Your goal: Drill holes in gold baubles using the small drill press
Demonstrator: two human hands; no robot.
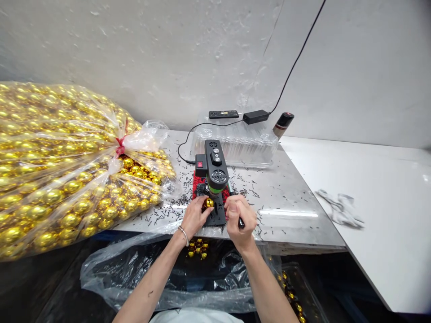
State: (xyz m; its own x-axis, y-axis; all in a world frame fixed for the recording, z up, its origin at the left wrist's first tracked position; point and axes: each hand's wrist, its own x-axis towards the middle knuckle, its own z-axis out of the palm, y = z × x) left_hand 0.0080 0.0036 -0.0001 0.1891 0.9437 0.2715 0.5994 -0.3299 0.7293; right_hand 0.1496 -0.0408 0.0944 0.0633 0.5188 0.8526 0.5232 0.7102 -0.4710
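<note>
A small black machine (pixel 217 166) with round vents and a red switch stands on the metal table (pixel 289 188). Under its head, my left hand (pixel 196 214) pinches a shiny gold ball (pixel 208 203) between thumb and fingers. To the right of the machine's base, my right hand (pixel 241 219) is wrapped round a black-handled lever (pixel 241 223), whose end shows below the fist. A red mat (pixel 196 185) lies beneath the machine, with small black pieces scattered on it and over the table.
Large clear bags of gold balls (pixel 63 179) fill the left. Behind the machine are a clear plastic tray (pixel 249 150), a black adapter (pixel 256 116) and a dark-capped can (pixel 283 124). White gloves (pixel 340 208) lie right. An open plastic bag (pixel 134 273) hangs below the table.
</note>
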